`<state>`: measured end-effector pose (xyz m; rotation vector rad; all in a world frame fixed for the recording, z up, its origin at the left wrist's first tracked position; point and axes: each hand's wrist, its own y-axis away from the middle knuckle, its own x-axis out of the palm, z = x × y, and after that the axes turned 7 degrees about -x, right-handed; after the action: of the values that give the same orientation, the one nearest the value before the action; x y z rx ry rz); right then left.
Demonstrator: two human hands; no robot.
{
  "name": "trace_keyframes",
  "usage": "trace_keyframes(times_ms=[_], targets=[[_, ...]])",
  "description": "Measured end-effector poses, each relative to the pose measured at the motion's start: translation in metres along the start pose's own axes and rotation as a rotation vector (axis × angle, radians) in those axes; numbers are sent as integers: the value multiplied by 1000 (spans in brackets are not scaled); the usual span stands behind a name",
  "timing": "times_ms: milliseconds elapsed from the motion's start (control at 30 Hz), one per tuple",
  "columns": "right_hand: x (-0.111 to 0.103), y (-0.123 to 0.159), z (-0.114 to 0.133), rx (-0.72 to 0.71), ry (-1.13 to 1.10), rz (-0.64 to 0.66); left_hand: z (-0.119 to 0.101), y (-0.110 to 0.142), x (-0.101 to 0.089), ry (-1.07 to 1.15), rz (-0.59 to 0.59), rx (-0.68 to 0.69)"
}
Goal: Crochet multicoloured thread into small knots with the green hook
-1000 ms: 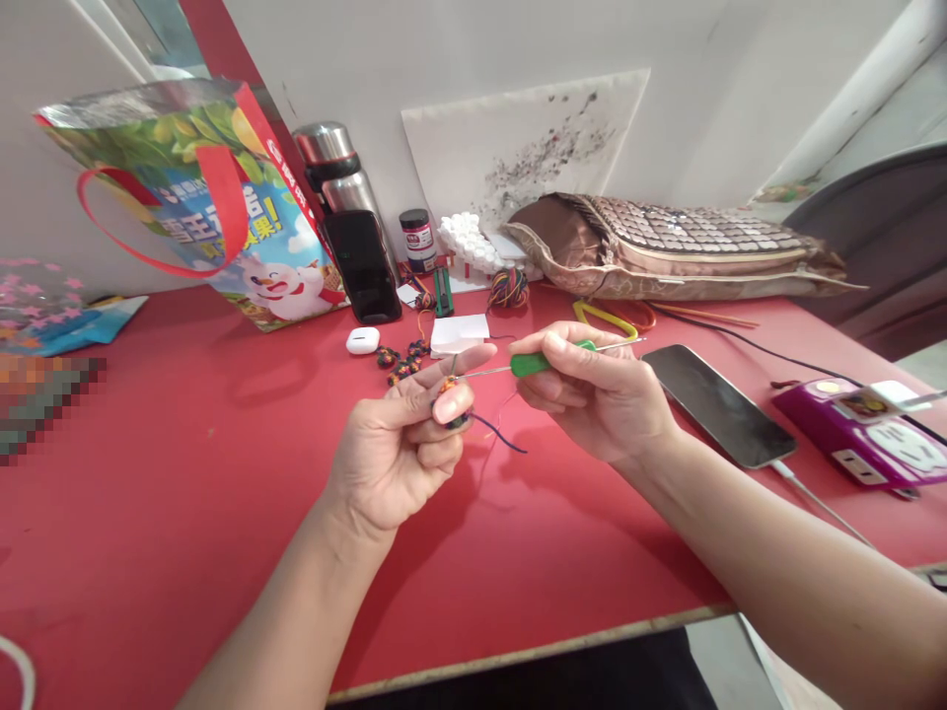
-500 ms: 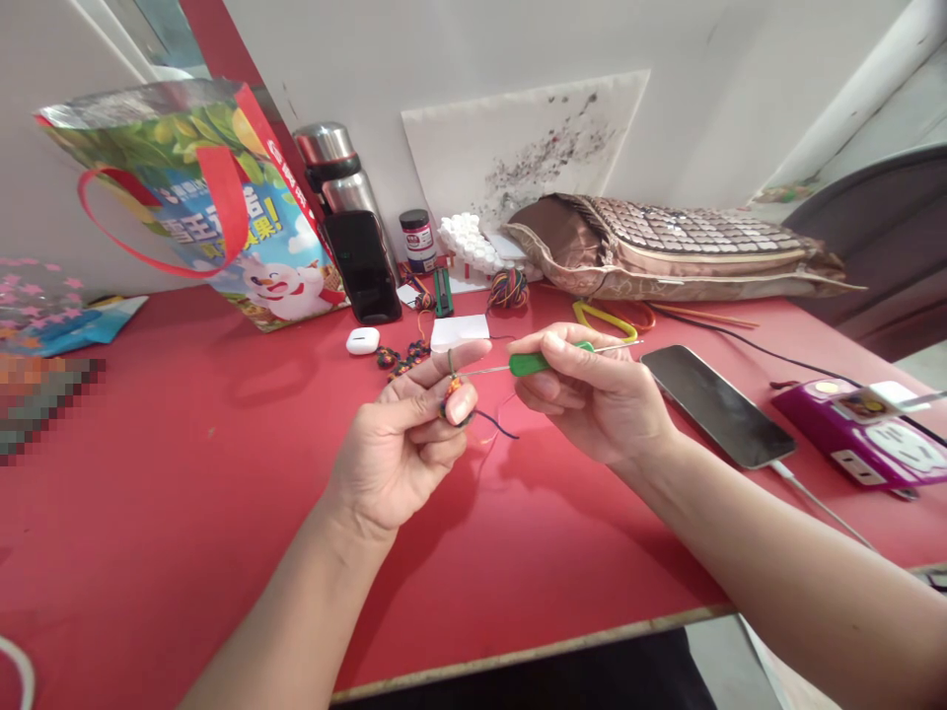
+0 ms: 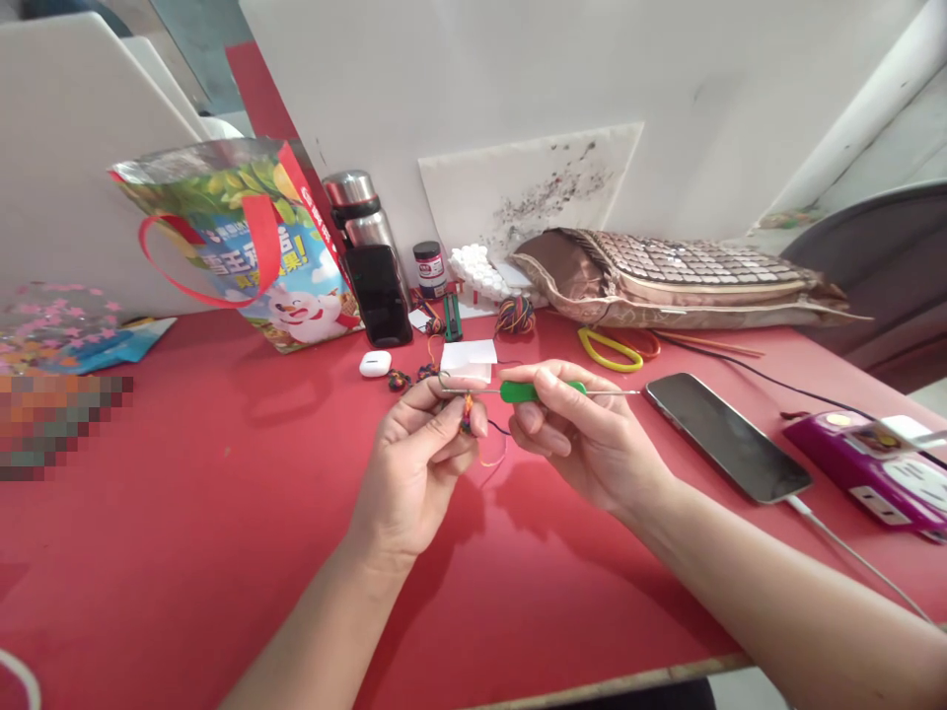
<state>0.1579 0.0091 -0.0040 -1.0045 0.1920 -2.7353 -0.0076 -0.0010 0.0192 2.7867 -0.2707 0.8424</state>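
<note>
Between the thumb and fingers of my left hand (image 3: 414, 454) is a small piece of multicoloured crochet (image 3: 467, 415), orange at the top and darker below. A strand of yarn loops over my left index finger. My right hand (image 3: 577, 424) grips the green handle of a crochet hook (image 3: 520, 391), held level. The hook's thin metal shaft reaches left to the top of the crochet piece, across the left index finger; a second metal end sticks out to the right. Loose yarn tails (image 3: 494, 460) hang between the hands.
Behind the hands are a white card (image 3: 470, 357), an earbud case (image 3: 375, 364), a yarn ball (image 3: 515, 316) and a propped phone (image 3: 379, 296). Yellow-handled scissors (image 3: 611, 350), a charging phone (image 3: 729, 436) and a purple power strip (image 3: 873, 473) are at right. A shopping bag (image 3: 296, 266) stands left.
The view has tilted, so the table things appear lower and further right. The hook is now more level, its left end lying further across the left index finger.
</note>
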Motion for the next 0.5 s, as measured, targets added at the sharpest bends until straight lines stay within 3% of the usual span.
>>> trace_keyframes(times_ms=[500], targets=[[3, 2, 4, -64, 65, -27, -1, 4, 3, -204, -100, 54]])
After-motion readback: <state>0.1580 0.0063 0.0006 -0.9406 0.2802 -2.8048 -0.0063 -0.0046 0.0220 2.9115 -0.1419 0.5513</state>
